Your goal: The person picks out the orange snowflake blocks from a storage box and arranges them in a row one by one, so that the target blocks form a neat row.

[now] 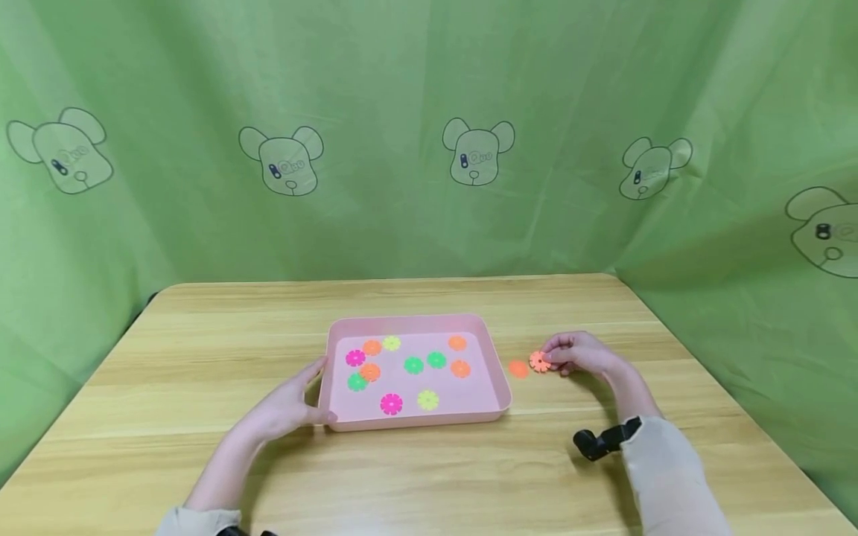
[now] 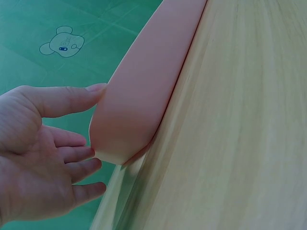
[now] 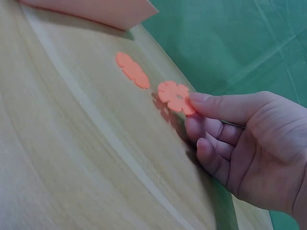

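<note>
Between thumb and fingers, my right hand [image 3: 259, 139] pinches an orange flower-shaped disc [image 3: 172, 97] with notched edges, a snowflake building piece, just above the table. A second orange disc [image 1: 519, 369] lies on the wood between it and the tray. My left hand [image 1: 284, 406] is at the left end of a shallow pink tray [image 1: 415, 424], its thumb touching the wall near the front corner and its fingers spread beside it, fairly straight. Several flower discs lie in the tray: pink [image 1: 392, 404], green [image 1: 413, 365], yellow [image 1: 427, 400] and orange [image 1: 460, 369].
The wooden table [image 1: 415, 484] has its far edge in front of a green curtain [image 1: 382, 238] printed with bear heads. The curtain also hangs at both sides. A black wrist device [image 1: 603, 442] is worn on the right forearm.
</note>
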### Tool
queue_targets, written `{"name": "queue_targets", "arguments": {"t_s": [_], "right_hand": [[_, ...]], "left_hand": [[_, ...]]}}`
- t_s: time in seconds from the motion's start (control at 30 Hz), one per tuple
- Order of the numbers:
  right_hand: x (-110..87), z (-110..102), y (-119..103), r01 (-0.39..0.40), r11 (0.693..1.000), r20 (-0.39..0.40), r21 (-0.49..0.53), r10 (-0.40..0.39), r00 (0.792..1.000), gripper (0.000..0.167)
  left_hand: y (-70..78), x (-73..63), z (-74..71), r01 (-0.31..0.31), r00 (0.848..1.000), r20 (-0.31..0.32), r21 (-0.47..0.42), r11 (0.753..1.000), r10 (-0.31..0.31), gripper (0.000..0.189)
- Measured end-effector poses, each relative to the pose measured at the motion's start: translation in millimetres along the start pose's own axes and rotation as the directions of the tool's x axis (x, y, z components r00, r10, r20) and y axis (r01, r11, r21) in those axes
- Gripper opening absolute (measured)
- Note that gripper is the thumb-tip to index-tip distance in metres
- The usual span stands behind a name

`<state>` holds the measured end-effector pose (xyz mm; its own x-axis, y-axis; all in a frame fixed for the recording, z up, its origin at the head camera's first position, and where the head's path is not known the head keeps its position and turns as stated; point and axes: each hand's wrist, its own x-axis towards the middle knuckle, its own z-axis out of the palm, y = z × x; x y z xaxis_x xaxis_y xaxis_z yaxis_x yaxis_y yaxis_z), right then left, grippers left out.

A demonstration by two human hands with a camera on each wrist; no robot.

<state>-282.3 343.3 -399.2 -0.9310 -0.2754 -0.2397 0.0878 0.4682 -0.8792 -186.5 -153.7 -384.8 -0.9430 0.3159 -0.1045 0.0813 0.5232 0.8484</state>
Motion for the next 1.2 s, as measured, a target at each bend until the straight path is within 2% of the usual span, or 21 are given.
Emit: {"name": "queue_targets", "arguments": {"t_s": [0.33,0.53,1.2], "right_hand": [[-1.1,4.7,-1.1,-0.034,0.990,-0.057,-0.137,0.027,0.998,0.026],[0.4,7.6,-0.9,-0.028,0.979,-0.077,-0.200,0.013,0.997,0.025],[-4.2,10.8,-5.2,0.005,0.979,-0.064,-0.203,-0.018,0.998,0.026]], "left_hand": [[0.0,0.1,1.3,-0.003,1.000,0.006,-0.006,1.000,0.003,0.098],[0.1,-0.6,0.9,-0.005,1.000,0.009,-0.002,1.000,0.005,0.098],[-0.2,0.6,0.6,0.001,1.000,0.009,0.012,1.000,-0.001,0.098]]}}
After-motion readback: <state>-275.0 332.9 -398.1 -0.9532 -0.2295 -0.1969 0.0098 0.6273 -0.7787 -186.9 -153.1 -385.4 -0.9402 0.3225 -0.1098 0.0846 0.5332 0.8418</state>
